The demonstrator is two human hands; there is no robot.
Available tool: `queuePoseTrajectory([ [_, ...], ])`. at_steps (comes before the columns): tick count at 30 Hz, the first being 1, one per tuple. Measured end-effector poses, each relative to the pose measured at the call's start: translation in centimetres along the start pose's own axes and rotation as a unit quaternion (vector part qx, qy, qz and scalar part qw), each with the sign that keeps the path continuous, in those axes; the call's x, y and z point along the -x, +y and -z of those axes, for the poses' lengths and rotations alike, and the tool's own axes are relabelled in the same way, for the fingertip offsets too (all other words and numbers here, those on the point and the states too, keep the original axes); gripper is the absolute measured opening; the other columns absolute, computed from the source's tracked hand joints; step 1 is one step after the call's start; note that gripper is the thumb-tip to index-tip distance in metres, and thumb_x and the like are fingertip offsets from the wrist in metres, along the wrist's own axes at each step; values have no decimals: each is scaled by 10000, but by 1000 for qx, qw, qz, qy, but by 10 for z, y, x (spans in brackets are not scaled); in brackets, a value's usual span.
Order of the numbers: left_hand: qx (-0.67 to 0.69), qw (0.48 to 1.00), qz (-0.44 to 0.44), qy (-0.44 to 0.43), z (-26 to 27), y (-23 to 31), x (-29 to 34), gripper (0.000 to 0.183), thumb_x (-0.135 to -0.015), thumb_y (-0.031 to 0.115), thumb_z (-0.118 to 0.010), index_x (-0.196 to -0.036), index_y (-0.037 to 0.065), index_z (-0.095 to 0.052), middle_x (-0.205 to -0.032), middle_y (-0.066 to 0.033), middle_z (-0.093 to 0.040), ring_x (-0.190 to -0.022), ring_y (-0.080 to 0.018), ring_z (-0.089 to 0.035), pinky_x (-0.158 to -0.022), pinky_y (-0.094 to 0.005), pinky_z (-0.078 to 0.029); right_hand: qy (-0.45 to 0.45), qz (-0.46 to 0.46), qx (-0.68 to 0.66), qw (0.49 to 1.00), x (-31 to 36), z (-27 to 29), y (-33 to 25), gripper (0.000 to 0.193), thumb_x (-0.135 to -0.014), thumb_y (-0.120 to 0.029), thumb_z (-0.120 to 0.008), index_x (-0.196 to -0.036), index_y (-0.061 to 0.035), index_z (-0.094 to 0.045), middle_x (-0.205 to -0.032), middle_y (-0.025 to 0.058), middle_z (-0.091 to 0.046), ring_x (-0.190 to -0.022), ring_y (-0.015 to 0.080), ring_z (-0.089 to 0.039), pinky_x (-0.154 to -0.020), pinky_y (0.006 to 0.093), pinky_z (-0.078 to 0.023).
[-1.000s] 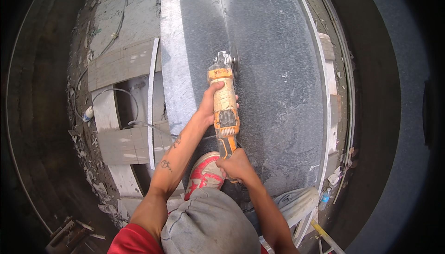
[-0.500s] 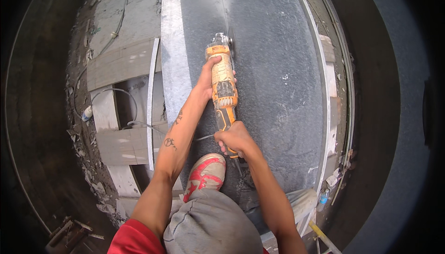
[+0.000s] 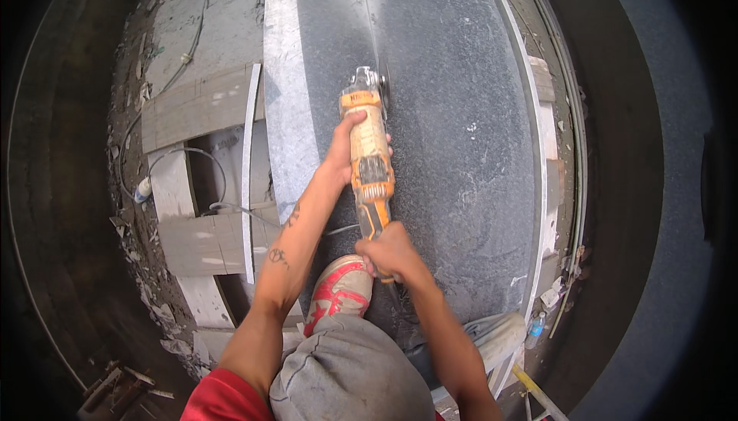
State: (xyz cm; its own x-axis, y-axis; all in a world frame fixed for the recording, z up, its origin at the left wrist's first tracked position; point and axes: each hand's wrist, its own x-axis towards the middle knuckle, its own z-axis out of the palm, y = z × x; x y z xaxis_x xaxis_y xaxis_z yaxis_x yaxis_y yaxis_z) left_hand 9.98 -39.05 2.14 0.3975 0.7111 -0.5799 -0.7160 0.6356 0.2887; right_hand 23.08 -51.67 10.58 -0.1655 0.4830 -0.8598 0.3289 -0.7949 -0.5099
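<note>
Rough concrete floor, strewn with rubble and pale offcuts, lies under a long grey stone slab (image 3: pixel 453 114) that runs away from the person. On it sits an orange angle grinder (image 3: pixel 369 152), its round head pointing away along a thin straight line that runs up the slab. The left hand (image 3: pixel 344 147) is wrapped round the grinder's body near the head, fingers closed over the casing. The right hand (image 3: pixel 390 250) is clamped on the rear handle, close to the person's body, so both hands are shut on the one tool, one ahead of the other. Just beside the right hand, a red and white shoe (image 3: pixel 338 292) presses on the slab's near end, with a grey-clad knee (image 3: pixel 350 375) below it. A thin cable (image 3: pixel 231 207) trails off to the left over the pale stone blocks (image 3: pixel 196 240) propping the slab. A white strip (image 3: pixel 248 167) stands on edge between blocks and slab.
</note>
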Motion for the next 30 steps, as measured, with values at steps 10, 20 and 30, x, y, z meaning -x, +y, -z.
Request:
queuePoseTrajectory([
  [10, -4, 1000, -9, 5, 4, -3, 3, 508, -875, 421, -570, -1185, 30, -477, -817, -182, -632, -665, -300, -681, -539, -417, -598, -2, -19, 12, 1000, 5, -3, -2, 146, -714, -59, -644, -604, 30, -610, -554, 100, -607, -456, 160, -576, -429, 314, -451],
  [20, -4, 1000, 15, 8, 9, -24, 25, 532, -872, 444, -574, -1197, 35, -478, -844, -180, -639, -674, -301, -686, -550, -413, -600, -10, -28, 7, 1000, 26, -10, 19, 177, -716, -74, -628, -608, 65, -611, -534, 125, -604, -450, 188, -611, -433, 330, -478],
  [30, -16, 1000, 18, 20, 12, -29, 31, 529, -871, 449, -574, -1202, 46, -482, -858, -177, -646, -678, -298, -686, -565, -415, -597, -8, -24, 19, 1000, 30, -12, 24, 218, -708, -108, -649, -588, 73, -627, -528, 142, -618, -452, 200, -616, -453, 342, -494],
])
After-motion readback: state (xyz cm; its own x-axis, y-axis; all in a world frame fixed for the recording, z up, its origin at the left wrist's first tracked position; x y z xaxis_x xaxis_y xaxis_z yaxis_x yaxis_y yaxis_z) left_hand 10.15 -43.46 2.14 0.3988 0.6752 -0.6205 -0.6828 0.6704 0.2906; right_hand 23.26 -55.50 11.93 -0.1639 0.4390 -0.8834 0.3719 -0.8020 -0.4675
